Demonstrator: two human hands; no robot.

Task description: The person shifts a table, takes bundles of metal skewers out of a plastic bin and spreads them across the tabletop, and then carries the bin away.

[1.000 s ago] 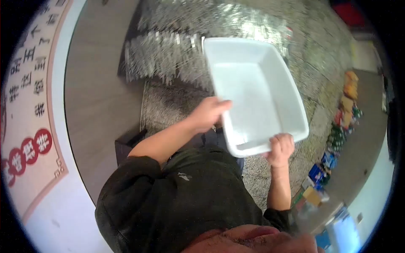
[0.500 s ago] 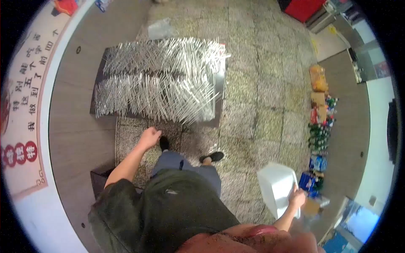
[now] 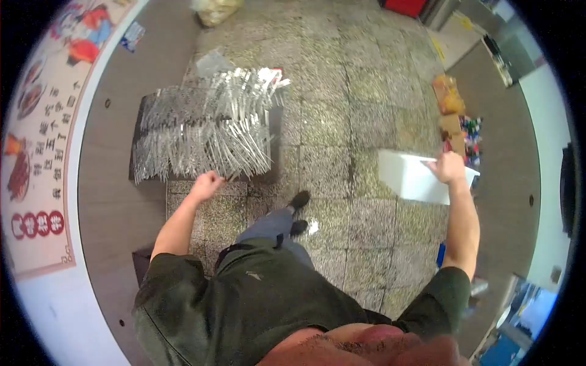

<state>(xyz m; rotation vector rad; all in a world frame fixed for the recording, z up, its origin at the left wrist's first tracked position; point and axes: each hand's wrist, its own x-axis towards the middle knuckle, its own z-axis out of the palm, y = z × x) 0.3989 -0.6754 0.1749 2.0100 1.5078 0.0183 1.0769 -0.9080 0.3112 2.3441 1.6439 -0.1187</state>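
Note:
My right hand [image 3: 450,168] grips a white rectangular plastic bin [image 3: 421,183] by its rim, out to the right above the floor. The bin lies tilted, and its inside is hidden from me. In front of me on the left, two rows of thin shiny metal skewers [image 3: 201,146] cover a low dark table [image 3: 276,134]. My left hand [image 3: 209,185] is closed in a loose fist close to the near edge of that table. Nothing shows sticking out of its fingers, and I cannot tell whether it touches the skewers.
A clear plastic bag [image 3: 213,63] lies behind the table, and a yellowish sack [image 3: 217,11] stands farther back. Along the right wall are an orange bag [image 3: 448,94], cardboard boxes [image 3: 450,125] and bottles [image 3: 471,127]. A wood-look panel [image 3: 110,158] runs along the left.
My right arm has swung forward, carrying the bin away from my body. My feet have stepped, and my view has shifted so the table appears farther left. My left hand stays closed.

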